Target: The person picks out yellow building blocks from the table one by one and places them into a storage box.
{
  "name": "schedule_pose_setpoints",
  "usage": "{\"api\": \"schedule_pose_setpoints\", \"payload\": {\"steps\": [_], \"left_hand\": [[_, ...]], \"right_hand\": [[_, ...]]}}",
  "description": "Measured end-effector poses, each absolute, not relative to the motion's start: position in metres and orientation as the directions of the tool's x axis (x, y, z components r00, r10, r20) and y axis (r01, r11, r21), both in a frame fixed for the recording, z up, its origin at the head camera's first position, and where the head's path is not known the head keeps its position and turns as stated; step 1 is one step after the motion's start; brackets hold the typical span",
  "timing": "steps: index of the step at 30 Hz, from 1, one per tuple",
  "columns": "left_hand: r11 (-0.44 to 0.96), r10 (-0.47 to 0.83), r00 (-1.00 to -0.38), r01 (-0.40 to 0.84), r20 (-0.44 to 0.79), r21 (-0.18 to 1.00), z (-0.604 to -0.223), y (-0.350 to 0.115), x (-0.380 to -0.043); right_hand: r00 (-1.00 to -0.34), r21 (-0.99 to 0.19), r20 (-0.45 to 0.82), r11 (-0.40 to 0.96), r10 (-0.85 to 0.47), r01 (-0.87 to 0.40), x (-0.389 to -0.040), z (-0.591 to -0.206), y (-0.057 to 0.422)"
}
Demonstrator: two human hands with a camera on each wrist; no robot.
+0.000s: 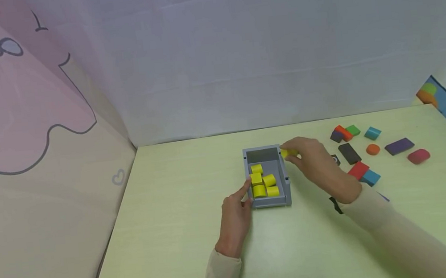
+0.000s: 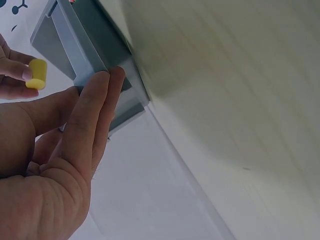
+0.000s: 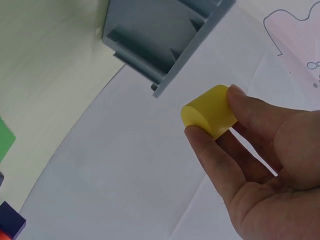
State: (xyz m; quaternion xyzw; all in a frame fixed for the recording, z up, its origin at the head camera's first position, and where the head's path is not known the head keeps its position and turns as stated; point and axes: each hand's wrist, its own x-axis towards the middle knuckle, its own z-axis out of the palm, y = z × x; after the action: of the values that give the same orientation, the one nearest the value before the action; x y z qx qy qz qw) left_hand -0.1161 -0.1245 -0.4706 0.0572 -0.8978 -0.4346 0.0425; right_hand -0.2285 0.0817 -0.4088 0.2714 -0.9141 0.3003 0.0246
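My right hand (image 1: 309, 159) pinches a yellow cylindrical block (image 3: 209, 111) between thumb and fingers, at the right rim of a grey box (image 1: 287, 191). In the right wrist view the block is held off the table, apart from the box. Inside the box several yellow blocks (image 1: 269, 180) lie, most toward its near end; one of them looks like a cube. My left hand (image 1: 236, 214) touches the near left corner of the box with fingers mostly straight. The left wrist view shows its fingertips (image 2: 116, 75) against the outer wall.
Coloured blocks lie loose right of the box, among them a purple plank (image 1: 399, 146), a crimson piece (image 1: 419, 156), an orange disc (image 1: 372, 149), a red block (image 1: 358, 170) and a black plank (image 1: 349, 153). A pale curtain (image 1: 240, 65) hangs along the table's far edge.
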Motion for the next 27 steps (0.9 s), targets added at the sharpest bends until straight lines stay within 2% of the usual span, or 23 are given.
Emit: {"api": "schedule_pose_setpoints", "payload": {"steps": [9, 27], "left_hand": [[0.62, -0.134, -0.991, -0.069, 0.019, 0.782, -0.469, -0.124, -0.116], [0.616, -0.122, -0.992, -0.058, 0.023, 0.785, -0.469, -0.126, -0.117]], "right_hand": [[-0.824, -0.545, 0.213, 0.636, -0.525, -0.547, -0.231, -0.408, 0.065], [-0.774, -0.522, 0.103, 0.629, -0.624, -0.576, -0.235, -0.419, 0.035]]}}
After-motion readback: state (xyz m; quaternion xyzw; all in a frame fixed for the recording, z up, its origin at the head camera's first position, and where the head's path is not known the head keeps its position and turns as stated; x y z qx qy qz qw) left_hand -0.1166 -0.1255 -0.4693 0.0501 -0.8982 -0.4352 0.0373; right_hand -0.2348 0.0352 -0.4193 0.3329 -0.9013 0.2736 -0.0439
